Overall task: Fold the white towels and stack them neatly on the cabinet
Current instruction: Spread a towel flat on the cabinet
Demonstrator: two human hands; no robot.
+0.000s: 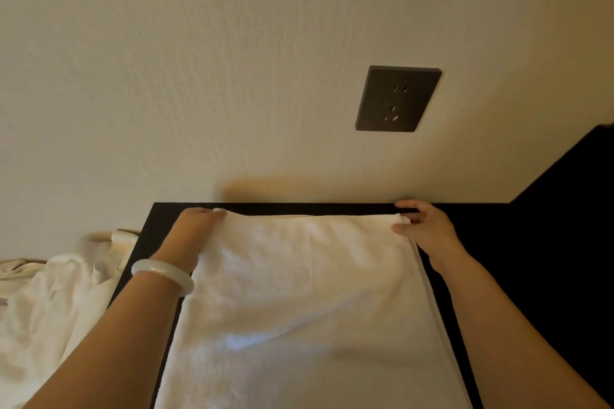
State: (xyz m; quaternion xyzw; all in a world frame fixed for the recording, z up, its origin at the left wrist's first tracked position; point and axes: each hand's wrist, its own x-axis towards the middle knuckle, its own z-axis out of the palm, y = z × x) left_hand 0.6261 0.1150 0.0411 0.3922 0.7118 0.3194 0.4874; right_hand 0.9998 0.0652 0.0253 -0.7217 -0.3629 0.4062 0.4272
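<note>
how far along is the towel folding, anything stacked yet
Early. Done: no folded stack shows on the black cabinet. In hand: one white towel lies spread on it, left hand and right hand gripping its far corners. Left: finishing this fold, then probably the crumpled white fabric beside the cabinet.
</note>
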